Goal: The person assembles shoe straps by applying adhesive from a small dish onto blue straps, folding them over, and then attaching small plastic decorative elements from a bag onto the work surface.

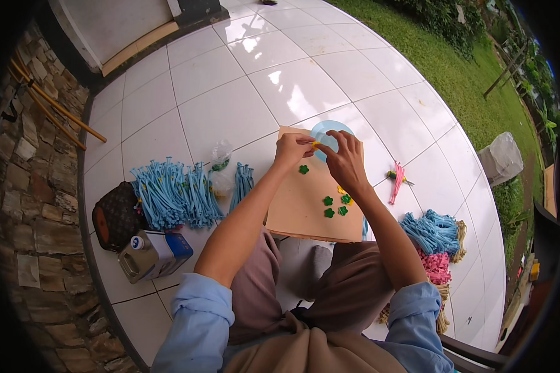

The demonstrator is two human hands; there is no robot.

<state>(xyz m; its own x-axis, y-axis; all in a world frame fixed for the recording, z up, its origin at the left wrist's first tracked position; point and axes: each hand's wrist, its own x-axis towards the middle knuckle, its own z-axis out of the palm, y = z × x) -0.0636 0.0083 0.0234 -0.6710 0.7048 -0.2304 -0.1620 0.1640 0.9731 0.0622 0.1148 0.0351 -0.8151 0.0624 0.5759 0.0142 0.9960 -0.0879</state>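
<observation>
My left hand [292, 150] and my right hand [346, 156] meet over the far part of a brown cardboard sheet [295, 208]. Between their fingertips is a small yellow piece [316, 144], pinched from both sides; its exact shape is too small to tell. Just beyond the fingers lies a round, light blue dish [323, 128], partly covered by my right hand. On the cardboard are several green flower-shaped pieces [328, 212], one of them lying alone nearer my left hand. A few yellow pieces [341, 189] show beside my right forearm, which partly hides them.
To the left lie bundles of light blue cords [168, 196], a clear plastic bag [221, 177], a brown bag [115, 214] and a metal can [155, 255]. On the right are a pink bundle [398, 182] with a scissors-like tool, more blue cords [432, 231] and pink cords [437, 267].
</observation>
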